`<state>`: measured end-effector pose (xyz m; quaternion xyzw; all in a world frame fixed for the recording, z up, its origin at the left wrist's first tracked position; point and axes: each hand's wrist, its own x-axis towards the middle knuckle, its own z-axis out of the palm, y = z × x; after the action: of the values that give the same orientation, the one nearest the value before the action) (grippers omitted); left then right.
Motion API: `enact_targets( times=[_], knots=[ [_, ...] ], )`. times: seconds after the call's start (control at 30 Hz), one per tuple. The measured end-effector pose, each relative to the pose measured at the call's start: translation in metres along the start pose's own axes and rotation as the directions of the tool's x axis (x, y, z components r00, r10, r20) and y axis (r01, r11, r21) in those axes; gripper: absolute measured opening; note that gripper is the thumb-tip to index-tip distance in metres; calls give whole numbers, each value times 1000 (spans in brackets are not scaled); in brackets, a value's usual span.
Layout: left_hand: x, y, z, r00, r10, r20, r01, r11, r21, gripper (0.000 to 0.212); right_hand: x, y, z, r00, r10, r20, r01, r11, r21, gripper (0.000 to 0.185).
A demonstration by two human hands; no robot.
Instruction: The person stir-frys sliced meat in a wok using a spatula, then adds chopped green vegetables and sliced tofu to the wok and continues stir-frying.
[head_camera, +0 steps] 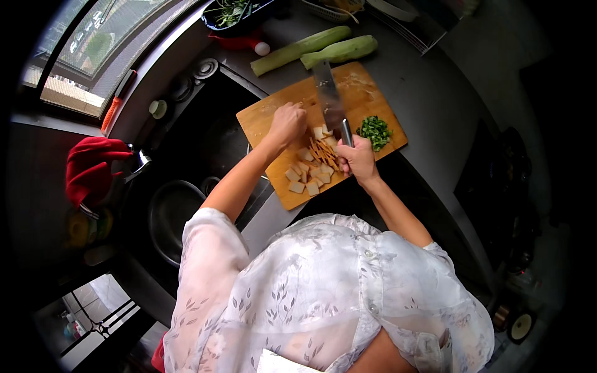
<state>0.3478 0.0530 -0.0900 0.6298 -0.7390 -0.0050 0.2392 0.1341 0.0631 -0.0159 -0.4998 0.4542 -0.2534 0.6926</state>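
Note:
My right hand (359, 158) grips the metal handle of a cleaver (330, 95), its broad blade pointing away from me with small bits stuck to it. Below the blade lies a wooden cutting board (261, 112). Over the board's left part, my left hand (289, 122) is curled with fingertips down; whether it holds something is hidden. Between my hands and nearer to me are pale square slices, probably tofu (305, 175), and a heap of thin orange-brown strips (324, 151). Chopped green herbs or scallions (374, 133) form a pile at the board's right edge.
Two peeled pale-green gourds (303, 49) lie beyond the board. A sink (219, 135) is to the left, with a dark pan (175, 219) and a faucet (140, 163) draped with red cloth (95, 170). Leafy greens fill a blue-rimmed basin (238, 28) at the back.

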Motion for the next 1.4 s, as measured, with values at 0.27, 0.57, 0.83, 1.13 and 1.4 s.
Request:
enact_targets(
  times=[0.27,0.57,0.83,1.13,1.4],
  knots=[
    [-74,6,-44,930,-356,-93,347,932,-102,12,13,13,39,994,-30,107,39,995,-87,13],
    [-95,13,-48,804,-577,-145,556,815,-161,23,28,38,52,984,-157,85,179,864,-470,21],
    [-88,7,-39,815,-567,-120,543,819,-185,26,25,32,65,962,-244,122,263,715,-648,20],
    [-87,11,-43,816,-564,-125,534,819,-210,27,28,41,59,985,-56,161,107,939,-327,14],
    [-80,9,-36,809,-581,-87,556,805,-208,25,15,35,63,962,111,250,-78,987,-139,10]
  ],
)
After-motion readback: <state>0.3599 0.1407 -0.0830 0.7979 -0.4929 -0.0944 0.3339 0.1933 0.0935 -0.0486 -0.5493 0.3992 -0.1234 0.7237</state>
